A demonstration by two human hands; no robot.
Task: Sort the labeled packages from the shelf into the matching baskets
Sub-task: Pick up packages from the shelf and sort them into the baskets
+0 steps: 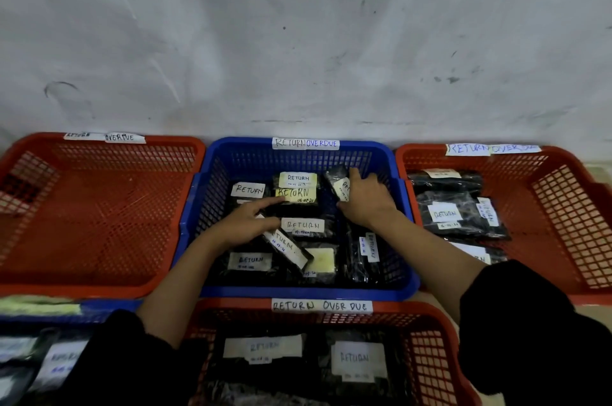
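Black plastic-wrapped packages with white handwritten "RETURN" labels (303, 225) lie scattered across the floor of the blue plastic mesh basket (308, 292) at the centre, which carries a white paper tag reading "RETURN OVERDUE" (306, 143) on its far rim.

Nearest the camera, a red plastic mesh basket (427, 339) with the same kind of tag holds more black labelled packages (359, 360); at the lower left another blue basket (66, 313) is partly hidden by a black sleeve (109, 356). Both forearms reach forward over this near red basket into the central blue one.

The left hand (246, 222) lies low and palm down over the packages, its index finger stretched forward to touch a yellow-labelled package (295, 195), while its thumb and other fingers pinch the end of a long tilted black package with a white label (287, 248). The right hand (366, 198) is farther in, near the back right corner, its fingers curled round a small black package with a white label (339, 185) that stands tilted, raised above the others.

To the left an orange-red mesh basket (96, 213) sits beside the blue one, their rims touching. To the right a second orange-red mesh basket (563, 207) contains several black labelled packages (457, 213). Behind all the baskets rises a scuffed whitish wall (298, 41).
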